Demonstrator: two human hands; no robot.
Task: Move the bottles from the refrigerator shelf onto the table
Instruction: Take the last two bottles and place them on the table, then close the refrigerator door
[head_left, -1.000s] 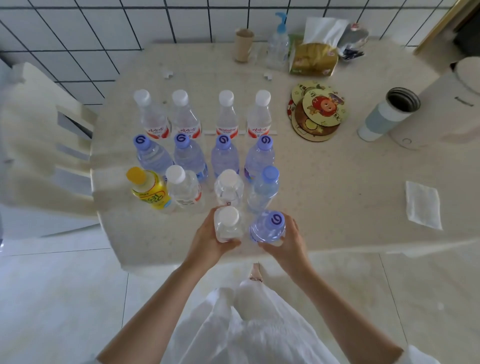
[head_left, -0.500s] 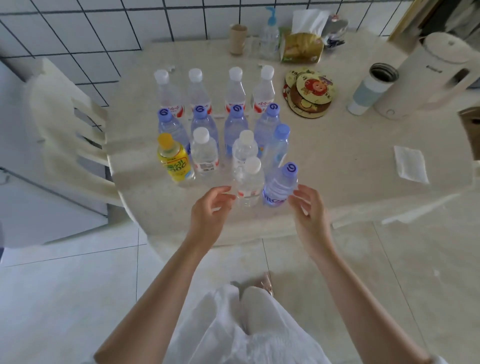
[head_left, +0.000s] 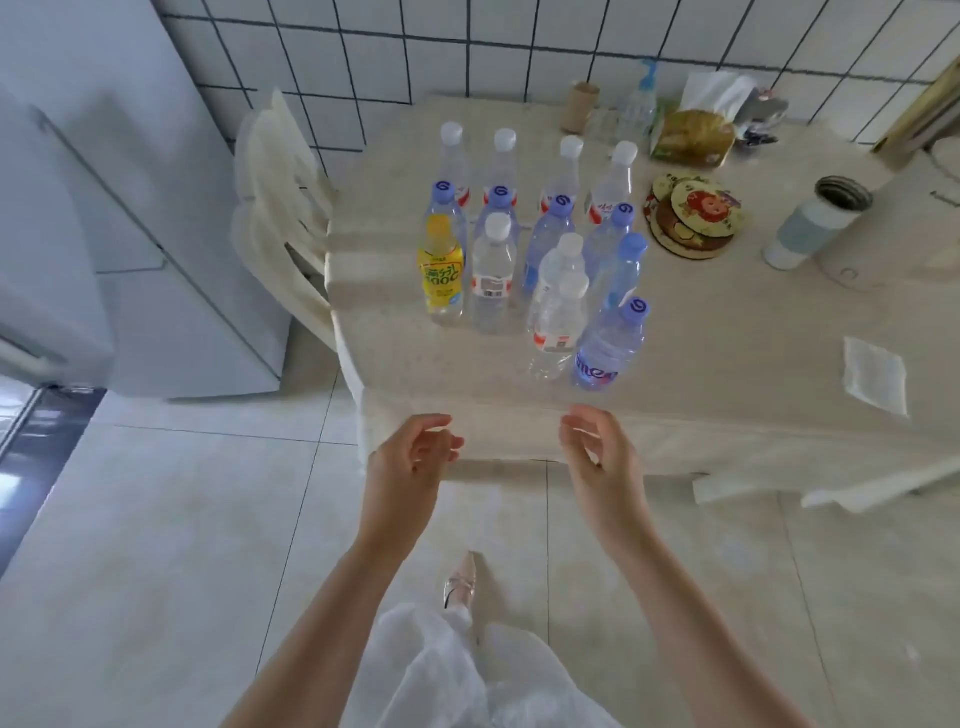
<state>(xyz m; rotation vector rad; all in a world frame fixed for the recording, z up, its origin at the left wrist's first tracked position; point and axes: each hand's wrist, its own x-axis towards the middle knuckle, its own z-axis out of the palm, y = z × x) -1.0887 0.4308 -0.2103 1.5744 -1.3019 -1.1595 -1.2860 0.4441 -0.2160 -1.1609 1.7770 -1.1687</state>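
Observation:
Several plastic bottles stand in rows on the beige table (head_left: 727, 332). Nearest the front edge are a clear white-capped bottle (head_left: 558, 325) and a blue-capped bottle (head_left: 613, 343) side by side. A yellow drink bottle (head_left: 441, 270) stands at the left of the group. My left hand (head_left: 410, 462) and my right hand (head_left: 602, 457) hover below the table's front edge, apart from the bottles, fingers loosely curled and holding nothing. The white refrigerator (head_left: 104, 218) stands at the left; its shelf is not visible.
A white chair (head_left: 280, 208) sits between refrigerator and table. On the table are round coasters (head_left: 691, 213), a grey-green cup (head_left: 815, 223), a white kettle (head_left: 914, 208), a tissue pack (head_left: 696, 135), a pump bottle (head_left: 639, 104) and a folded napkin (head_left: 875, 374). Pale tiled floor lies below.
Both hands let go of the two front bottles, which now stand on the table, and drew back past the table edge. My view has swung left, bringing the refrigerator in.

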